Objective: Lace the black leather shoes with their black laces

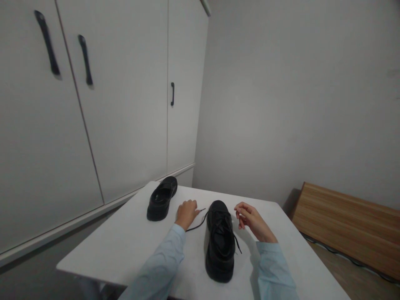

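Note:
A black lace-up shoe (220, 246) stands on the white table with its toe pointing away from me. From its left side a black shoelace (196, 227) runs to my left hand (186, 213), which is closed on it, and the tip pokes out past my thumb. To the right of the shoe, my right hand (250, 217) hovers with loosely bent fingers apart and nothing visible in them. Another lace end (237, 243) hangs down the shoe's right side. Farther left on the table sits a second black shoe (161, 198), its toe also pointing away.
The white table (125, 246) carries both shoes. Behind it on the left rises a white cabinet (131, 104) with dark handles. A grey wall (281, 104) stands at the back. A wooden board (346, 225) leans at the right, with a dark cable (331, 249) below it.

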The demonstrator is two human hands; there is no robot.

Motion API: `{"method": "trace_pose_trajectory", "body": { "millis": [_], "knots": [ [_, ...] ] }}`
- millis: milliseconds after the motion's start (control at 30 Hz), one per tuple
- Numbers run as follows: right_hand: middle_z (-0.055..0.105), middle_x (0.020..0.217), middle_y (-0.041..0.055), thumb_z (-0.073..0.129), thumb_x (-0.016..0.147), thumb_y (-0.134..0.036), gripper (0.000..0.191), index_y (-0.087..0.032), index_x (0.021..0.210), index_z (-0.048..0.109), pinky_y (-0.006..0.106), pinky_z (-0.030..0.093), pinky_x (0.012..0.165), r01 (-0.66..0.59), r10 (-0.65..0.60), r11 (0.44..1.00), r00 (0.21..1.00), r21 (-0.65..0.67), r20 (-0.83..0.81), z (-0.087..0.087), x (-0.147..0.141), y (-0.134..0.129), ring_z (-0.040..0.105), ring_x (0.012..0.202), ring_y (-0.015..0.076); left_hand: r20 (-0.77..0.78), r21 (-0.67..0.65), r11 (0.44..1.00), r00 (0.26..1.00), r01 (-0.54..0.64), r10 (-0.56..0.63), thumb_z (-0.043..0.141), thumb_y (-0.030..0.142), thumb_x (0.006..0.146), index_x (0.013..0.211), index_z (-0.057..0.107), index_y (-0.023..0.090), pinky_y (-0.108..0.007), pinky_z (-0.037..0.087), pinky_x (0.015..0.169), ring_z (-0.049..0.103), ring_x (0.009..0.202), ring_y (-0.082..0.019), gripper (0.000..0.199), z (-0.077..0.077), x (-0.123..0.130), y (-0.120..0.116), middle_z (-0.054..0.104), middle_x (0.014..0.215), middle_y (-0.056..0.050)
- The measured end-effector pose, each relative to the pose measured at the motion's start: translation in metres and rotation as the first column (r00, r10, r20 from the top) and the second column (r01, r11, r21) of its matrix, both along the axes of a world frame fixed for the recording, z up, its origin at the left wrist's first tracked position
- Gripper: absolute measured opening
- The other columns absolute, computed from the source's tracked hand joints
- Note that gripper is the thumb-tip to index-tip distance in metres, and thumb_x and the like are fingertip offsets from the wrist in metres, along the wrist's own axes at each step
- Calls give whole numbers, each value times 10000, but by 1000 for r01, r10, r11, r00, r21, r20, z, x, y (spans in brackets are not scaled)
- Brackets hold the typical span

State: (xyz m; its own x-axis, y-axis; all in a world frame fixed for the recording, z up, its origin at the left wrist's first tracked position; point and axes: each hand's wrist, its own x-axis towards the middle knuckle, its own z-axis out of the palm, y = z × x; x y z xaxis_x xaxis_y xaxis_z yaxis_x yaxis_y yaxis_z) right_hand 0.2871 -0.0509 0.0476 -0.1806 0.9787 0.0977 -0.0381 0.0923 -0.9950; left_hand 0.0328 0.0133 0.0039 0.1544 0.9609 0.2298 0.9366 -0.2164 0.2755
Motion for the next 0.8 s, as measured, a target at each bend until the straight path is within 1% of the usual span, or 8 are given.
{"method": "trace_pose_trajectory", "body": {
  "millis": [200,300,367,433,533,667,733,800],
  "knots": [
    [542,629,-55,638,748,-448,273,-195,806,553,244,441,453,3,-3,1000,1000,0,13,0,-2,0,469,403,67,-39,-5,1000,999,27,-27,586,291,831,934,601,185,-334,397,789,548,993,-257,149,-9,7,4,620,1016,-107],
    [538,625,-55,638,749,-433,259,-195,806,554,244,443,462,2,-2,1000,1000,0,13,0,-2,0,473,415,69,-51,3,999,998,34,-34,543,249,853,929,597,172,-340,400,779,546,991,-262,121,-13,9,7,611,1028,-125],
    [541,624,-52,639,744,-436,262,-196,806,556,242,438,460,6,-6,1000,1000,4,15,0,-2,0,479,424,73,-46,-2,1000,998,31,-31,506,228,869,929,593,168,-339,399,779,545,999,-262,121,-14,9,8,615,1022,-131],
    [546,624,-51,638,743,-446,269,-197,810,559,241,434,459,9,-9,1000,1000,9,19,0,-1,1,482,427,76,-39,-4,1000,999,28,-28,469,223,888,946,582,171,-336,395,781,548,1001,-258,138,-12,9,8,626,1006,-127],
    [548,625,-53,641,742,-445,268,-199,813,562,245,440,465,14,-15,1000,1000,16,24,-1,-1,1,477,421,74,-12,3,1000,1000,25,-25,427,246,911,976,552,181,-321,390,764,569,962,-242,155,-4,7,8,648,959,-107],
    [551,635,-52,635,752,-431,247,-201,812,566,250,446,474,25,-26,999,999,29,20,0,0,1,480,428,76,101,20,1000,995,22,-24,402,286,925,957,526,194,-290,379,717,598,868,-217,158,6,4,7,655,872,-75],
    [546,631,-55,633,755,-421,235,-203,811,566,250,442,472,27,-27,999,1000,33,16,0,0,1,480,426,76,165,50,998,985,42,-50,407,286,921,924,522,199,-279,376,709,598,840,-204,144,9,5,7,647,854,-61],
    [538,626,-56,635,755,-413,230,-201,811,565,250,439,469,32,-33,999,999,43,22,0,0,1,479,422,76,233,102,991,966,86,-108,413,270,915,888,514,202,-268,380,715,589,825,-187,125,10,7,7,635,851,-44]
  ]
}}
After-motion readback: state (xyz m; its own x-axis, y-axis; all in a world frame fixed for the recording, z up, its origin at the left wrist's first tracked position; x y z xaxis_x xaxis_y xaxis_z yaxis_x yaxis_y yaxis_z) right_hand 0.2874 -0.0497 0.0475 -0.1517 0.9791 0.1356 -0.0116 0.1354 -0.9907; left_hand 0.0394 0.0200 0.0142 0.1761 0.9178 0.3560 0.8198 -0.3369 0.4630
